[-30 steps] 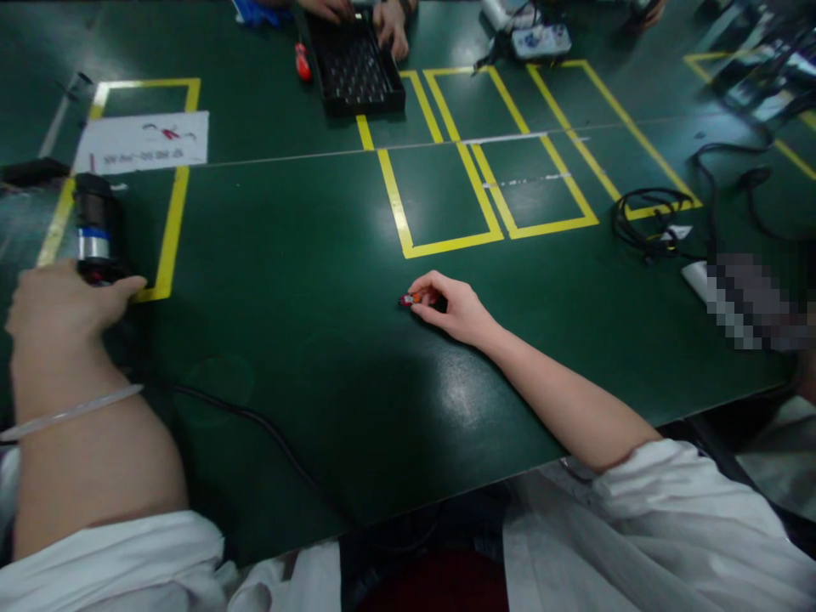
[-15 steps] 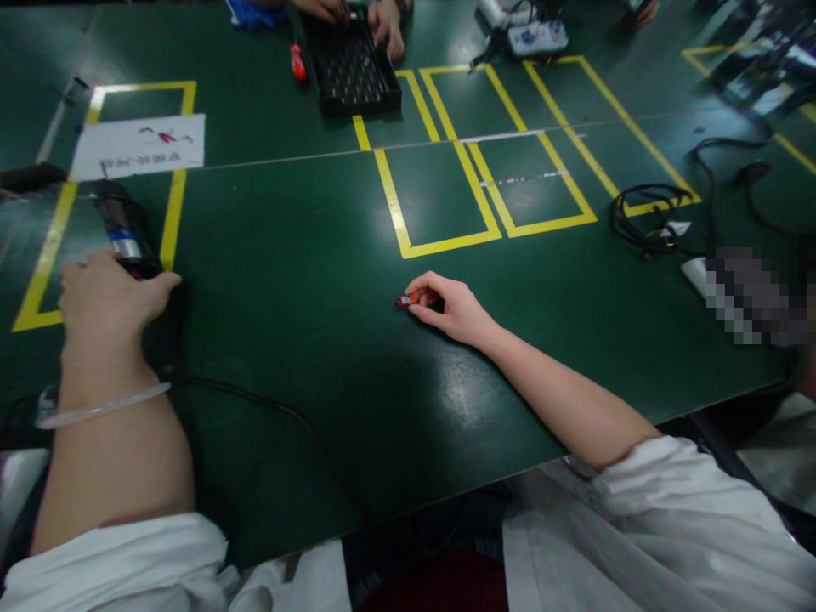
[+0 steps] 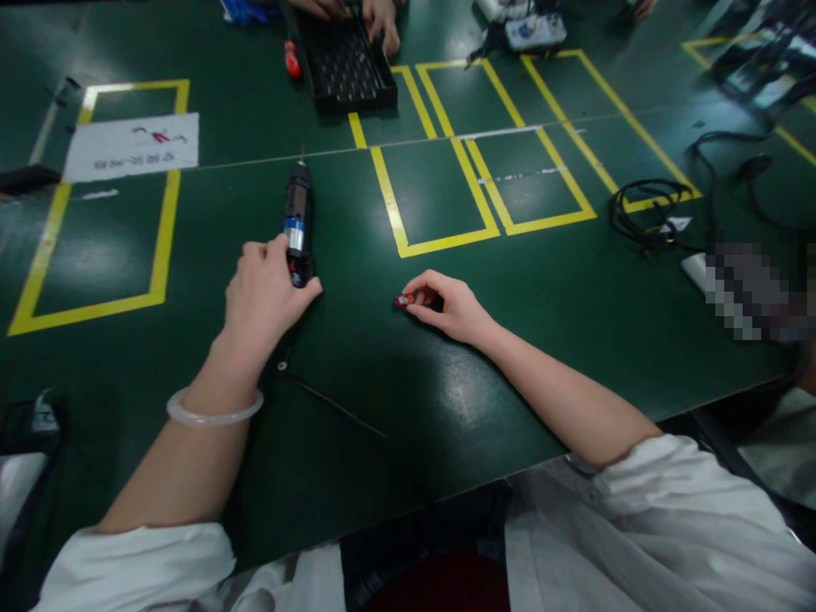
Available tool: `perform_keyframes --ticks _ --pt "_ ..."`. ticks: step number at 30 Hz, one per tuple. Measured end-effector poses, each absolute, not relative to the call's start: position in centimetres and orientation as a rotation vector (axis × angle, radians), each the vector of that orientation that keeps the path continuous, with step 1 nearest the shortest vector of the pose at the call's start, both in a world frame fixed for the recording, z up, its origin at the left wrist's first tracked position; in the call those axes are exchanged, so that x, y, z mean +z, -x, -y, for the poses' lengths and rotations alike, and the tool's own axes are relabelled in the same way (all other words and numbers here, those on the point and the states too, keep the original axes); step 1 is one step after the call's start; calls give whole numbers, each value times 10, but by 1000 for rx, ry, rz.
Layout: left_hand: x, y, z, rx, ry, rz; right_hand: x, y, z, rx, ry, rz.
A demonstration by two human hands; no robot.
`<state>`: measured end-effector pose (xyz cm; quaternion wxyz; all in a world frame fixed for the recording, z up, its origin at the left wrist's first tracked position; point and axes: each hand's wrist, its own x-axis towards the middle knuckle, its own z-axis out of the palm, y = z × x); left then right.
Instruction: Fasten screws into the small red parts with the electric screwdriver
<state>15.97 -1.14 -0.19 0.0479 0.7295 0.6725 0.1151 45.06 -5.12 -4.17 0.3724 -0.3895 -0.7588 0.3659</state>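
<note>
My left hand (image 3: 264, 289), with a pale bangle at the wrist, grips the lower end of a black electric screwdriver (image 3: 298, 208) with a blue and silver band. The thumb sticks out to the right, and the screwdriver's thin bit points to the far side of the table. A black cord (image 3: 335, 408) trails from its near end. My right hand (image 3: 450, 306) rests on the green table (image 3: 357, 357), thumb and fingers pinched round a small red and orange piece (image 3: 403, 301). Its exact kind is too small to make out, and the fingers hide part of it.
Yellow tape (image 3: 450, 242) marks rectangles on the table. A paper sign (image 3: 133, 146) lies at left. Across the table, another person's hands (image 3: 382, 25) work at a black tray (image 3: 354, 72), beside a red-handled tool (image 3: 292, 61). A coiled black cable (image 3: 643, 212) lies at right.
My left hand has moved right from the left taped rectangle, carrying the electric screwdriver to the middle of the table. My right hand has stayed put with the small piece.
</note>
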Motion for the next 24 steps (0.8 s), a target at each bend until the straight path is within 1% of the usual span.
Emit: perform_keyframes --ticks 6,10,19,24 --pt "-7 -210 42 363 -2405 -1821 -45 -449 51 972 1015 1873" --pt "-5 -230 60 333 -2472 -1700 -45 -448 53 929 1011 1881" --pt "5 -249 76 144 -2490 -1701 -46 -447 52 852 1051 1937" --pt "6 -250 76 102 -2526 -1718 -46 -447 52 786 1039 2002"
